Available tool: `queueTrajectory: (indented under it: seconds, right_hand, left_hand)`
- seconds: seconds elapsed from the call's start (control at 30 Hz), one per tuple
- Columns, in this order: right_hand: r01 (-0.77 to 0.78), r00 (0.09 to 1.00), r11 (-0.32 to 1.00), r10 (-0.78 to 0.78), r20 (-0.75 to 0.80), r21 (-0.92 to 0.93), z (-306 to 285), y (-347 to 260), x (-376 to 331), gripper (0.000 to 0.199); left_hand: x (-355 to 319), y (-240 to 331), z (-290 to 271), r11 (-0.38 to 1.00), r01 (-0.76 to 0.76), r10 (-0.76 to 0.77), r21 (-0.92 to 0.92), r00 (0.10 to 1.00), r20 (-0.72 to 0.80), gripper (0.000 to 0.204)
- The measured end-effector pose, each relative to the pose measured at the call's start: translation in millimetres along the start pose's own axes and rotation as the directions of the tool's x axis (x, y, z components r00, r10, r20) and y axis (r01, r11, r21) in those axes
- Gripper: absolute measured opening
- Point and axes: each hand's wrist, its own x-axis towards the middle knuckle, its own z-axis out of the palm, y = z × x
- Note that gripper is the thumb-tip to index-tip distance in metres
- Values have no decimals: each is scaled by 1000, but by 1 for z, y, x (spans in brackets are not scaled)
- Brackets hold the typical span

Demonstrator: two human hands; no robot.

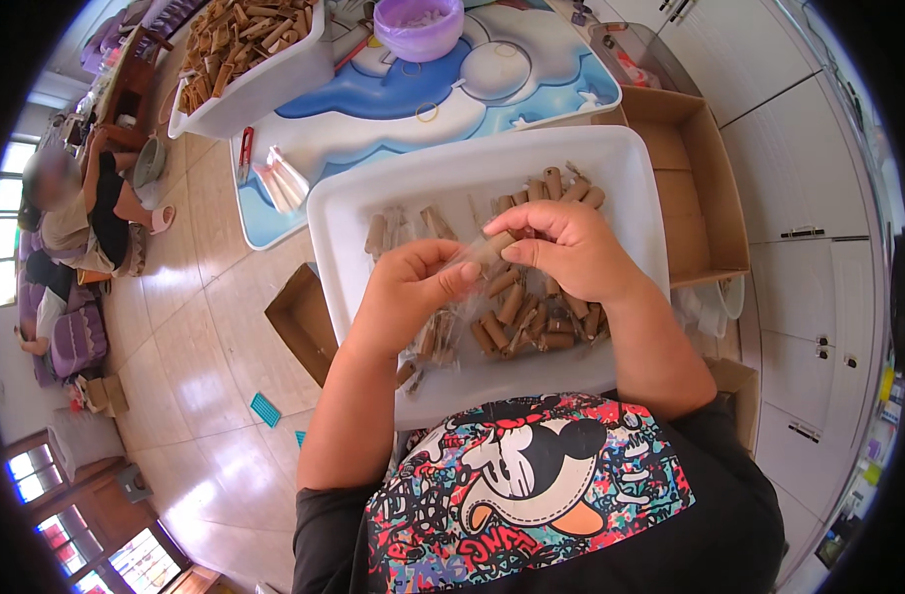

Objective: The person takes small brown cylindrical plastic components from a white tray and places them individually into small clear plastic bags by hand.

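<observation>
Over a white tray (343, 213), my left hand (408, 289) and my right hand (569, 249) together hold one small brown paper roll (492, 247) inside a thin clear wrapper. The left thumb and fingers pinch the wrapper's left end. The right fingers close on the roll's right end. Several more brown rolls (531, 322) lie in a heap in the tray under and beside my hands, with others (561, 186) at its far side.
A second white tray (264, 84) heaped with brown pieces stands on a blue and white mat (373, 109), next to a purple bowl (418, 27) and red snips (245, 148). An open cardboard box (695, 188) stands right. Another person (76, 203) sits far left.
</observation>
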Motion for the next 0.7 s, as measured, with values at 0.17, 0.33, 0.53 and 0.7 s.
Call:
queueTrajectory:
  seconds: [0.17,0.33,0.53,0.7]
  right_hand:
    - [20,996,981,-3,86,-192,4,-3,2,23]
    - [42,999,981,-47,-21,-190,10,10,2,23]
    - [44,998,978,-53,-38,-202,17,6,1,19]
    - [37,998,993,-43,-53,-108,15,11,5,14]
  left_hand:
    - [0,1,3,974,159,-141,-162,983,119,30]
    - [3,-2,6,953,114,-99,-280,993,68,26]
    - [2,-6,8,923,46,-71,-382,996,-51,21]
    - [4,-10,13,930,-31,-24,-367,989,-146,18]
